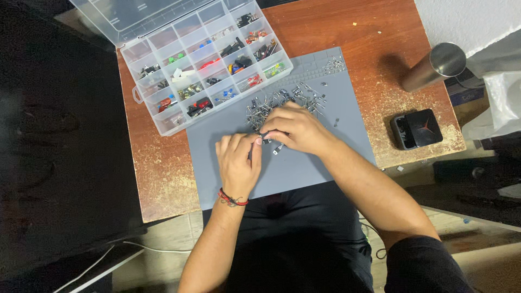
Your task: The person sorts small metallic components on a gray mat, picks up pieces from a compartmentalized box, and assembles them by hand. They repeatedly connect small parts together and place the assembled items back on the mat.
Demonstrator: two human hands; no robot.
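Note:
My left hand [237,160] and my right hand [296,129] meet over a grey work mat [325,141] on a worn wooden table. The fingertips of both pinch a small dark electronic part [264,135] between them. A little metal-tabbed component [278,150] lies just below my right fingers. Behind the hands spreads a pile of several loose small components [282,100] with wire legs. My left wrist wears a red and black cord bracelet [232,199].
A clear plastic compartment organiser [209,65] with its lid open sits at the back left, filled with sorted coloured parts. A metal cylinder [434,66] and a black box [417,129] stand to the right. More tiny parts [334,65] lie at the mat's far corner.

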